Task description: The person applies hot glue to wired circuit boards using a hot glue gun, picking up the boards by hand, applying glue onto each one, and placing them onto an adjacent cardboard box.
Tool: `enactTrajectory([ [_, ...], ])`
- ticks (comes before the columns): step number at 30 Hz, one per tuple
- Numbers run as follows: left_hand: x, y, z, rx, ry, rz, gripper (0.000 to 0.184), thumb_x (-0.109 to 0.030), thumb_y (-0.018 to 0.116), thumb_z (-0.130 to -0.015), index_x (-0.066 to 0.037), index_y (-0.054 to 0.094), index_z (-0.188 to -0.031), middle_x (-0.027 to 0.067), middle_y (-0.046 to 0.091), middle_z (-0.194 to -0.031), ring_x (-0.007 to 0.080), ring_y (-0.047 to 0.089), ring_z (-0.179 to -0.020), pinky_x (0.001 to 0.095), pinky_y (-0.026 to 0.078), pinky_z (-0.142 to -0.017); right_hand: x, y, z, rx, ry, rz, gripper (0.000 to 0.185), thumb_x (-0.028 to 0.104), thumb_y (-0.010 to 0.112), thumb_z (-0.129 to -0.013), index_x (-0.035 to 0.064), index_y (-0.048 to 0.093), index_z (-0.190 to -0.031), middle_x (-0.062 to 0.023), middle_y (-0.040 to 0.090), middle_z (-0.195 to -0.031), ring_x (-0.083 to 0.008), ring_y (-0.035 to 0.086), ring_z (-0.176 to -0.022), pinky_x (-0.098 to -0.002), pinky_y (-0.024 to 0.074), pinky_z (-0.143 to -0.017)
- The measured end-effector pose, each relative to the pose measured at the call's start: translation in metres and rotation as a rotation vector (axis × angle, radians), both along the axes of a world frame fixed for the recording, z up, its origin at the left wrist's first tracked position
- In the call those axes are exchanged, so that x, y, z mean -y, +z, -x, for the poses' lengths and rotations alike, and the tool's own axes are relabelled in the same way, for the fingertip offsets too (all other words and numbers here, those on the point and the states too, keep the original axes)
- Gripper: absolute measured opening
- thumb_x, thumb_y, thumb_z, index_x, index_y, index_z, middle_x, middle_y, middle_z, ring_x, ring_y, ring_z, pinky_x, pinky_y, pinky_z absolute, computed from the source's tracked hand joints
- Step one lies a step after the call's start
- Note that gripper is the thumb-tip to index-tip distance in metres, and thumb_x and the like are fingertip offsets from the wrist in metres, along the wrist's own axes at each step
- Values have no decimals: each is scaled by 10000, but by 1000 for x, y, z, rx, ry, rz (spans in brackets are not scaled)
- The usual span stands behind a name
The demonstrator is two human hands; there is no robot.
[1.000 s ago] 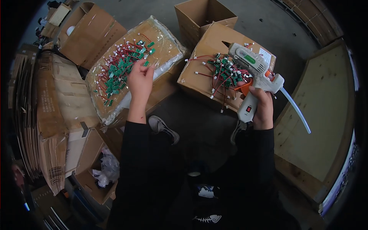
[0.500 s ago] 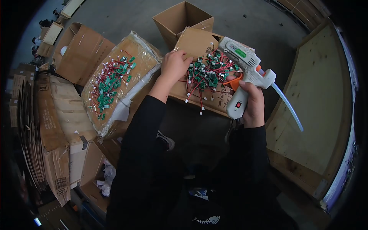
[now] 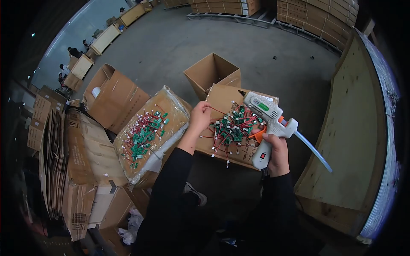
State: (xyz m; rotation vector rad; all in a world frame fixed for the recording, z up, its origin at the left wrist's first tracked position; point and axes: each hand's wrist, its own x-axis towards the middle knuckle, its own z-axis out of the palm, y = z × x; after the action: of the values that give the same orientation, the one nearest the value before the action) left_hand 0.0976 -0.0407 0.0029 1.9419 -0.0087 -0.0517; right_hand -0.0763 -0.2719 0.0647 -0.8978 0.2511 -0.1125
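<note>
Snagging seems the likeliest trouble: a red wire [image 3: 216, 110] appears to be pinched narrowly by the left hand [image 3: 199, 117] at the edge of the right pile of boards [image 3: 232, 128], and because leads there are crossed over one another, neighbouring boards could be dragged along or a joint strained if it is pulled. What lies at the wire's far end cannot be told. The glue gun [image 3: 274, 127] is gripped firmly around its handle by the right hand [image 3: 278, 154], with fingers at the orange trigger [image 3: 258, 134]; whether it is squeezed cannot be told. Since the gun is held above that pile, wires could be marked or burned by a hot nozzle [image 3: 242, 92] if it were dipped, or by dripping glue. White connectors overhanging the near edge of the right carton [image 3: 220, 96] could be caught by a sleeve. Counted are one gun, one glue stick [image 3: 313, 149], two hands, and two piles, the left pile [image 3: 145, 135] being borne by one plastic-wrapped carton [image 3: 173, 104]. The boards are too tangled to be counted singly.
</note>
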Motion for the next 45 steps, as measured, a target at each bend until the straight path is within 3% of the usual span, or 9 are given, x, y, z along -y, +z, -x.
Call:
enactTrajectory([
  [4,-20,-8,25,-104,18,252,169,-99,579,-906,-36,589,-1063,52,638,-840,101,599,-669,239,458,-572,-4,3,2,17,16,27,466,49,578,-775,-50,494,-1223,-152,664,-1055,-231,650,-995,-334,480,-922],
  [7,-23,-4,42,241,118,-94,120,-78,578,-880,-25,617,-981,107,627,-824,214,633,-684,354,505,-608,-9,-3,0,18,27,51,466,54,575,-778,-51,492,-1224,-156,670,-1037,-232,653,-990,-333,481,-922],
  [9,-21,15,49,892,164,-662,144,-97,608,-845,-48,632,-979,132,627,-856,300,629,-746,407,506,-664,-14,-5,-3,32,30,43,466,56,572,-778,-52,491,-1224,-157,672,-1031,-234,653,-992,-336,479,-927],
  [14,-47,33,26,684,435,-570,170,-130,639,-805,-61,652,-960,150,630,-887,357,610,-797,450,496,-714,-19,-10,-3,-8,11,50,446,59,561,-781,-49,503,-1209,-157,674,-1026,-242,649,-1005,-350,471,-943],
  [18,-46,36,37,655,291,-577,168,-145,658,-806,-45,653,-941,130,642,-868,288,633,-768,399,501,-673,-22,-4,-7,-8,19,52,442,54,587,-771,-44,516,-1196,-147,668,-1044,-240,648,-1008,-349,470,-948],
  [21,-51,28,52,269,196,-219,175,-155,652,-853,-28,642,-973,80,648,-832,180,631,-729,310,491,-623,-26,-1,-7,49,44,25,465,74,580,-800,-56,502,-1239,-145,663,-1066,-217,629,-1007,-336,471,-925],
  [23,-61,16,61,-26,163,463,185,-161,621,-912,-16,621,-1027,30,636,-816,97,595,-701,235,466,-601,-30,0,-8,49,40,26,462,70,576,-800,-56,504,-1239,-142,665,-1062,-216,631,-1003,-339,474,-927],
  [26,-68,18,81,-219,205,777,207,-161,576,-955,-13,601,-1096,10,615,-800,90,567,-667,217,451,-586,-33,-6,-8,49,69,50,455,66,570,-800,-53,511,-1234,-139,669,-1054,-214,635,-981,-335,482,-910],
  [45,-74,6,93,-29,182,788,210,-109,677,-894,5,666,-1070,12,637,-811,74,517,-633,205,420,-591,-67,-8,-6,-29,200,205,369,101,565,-768,-18,568,-1118,-126,683,-1018,-188,638,-850,-302,515,-734],
])
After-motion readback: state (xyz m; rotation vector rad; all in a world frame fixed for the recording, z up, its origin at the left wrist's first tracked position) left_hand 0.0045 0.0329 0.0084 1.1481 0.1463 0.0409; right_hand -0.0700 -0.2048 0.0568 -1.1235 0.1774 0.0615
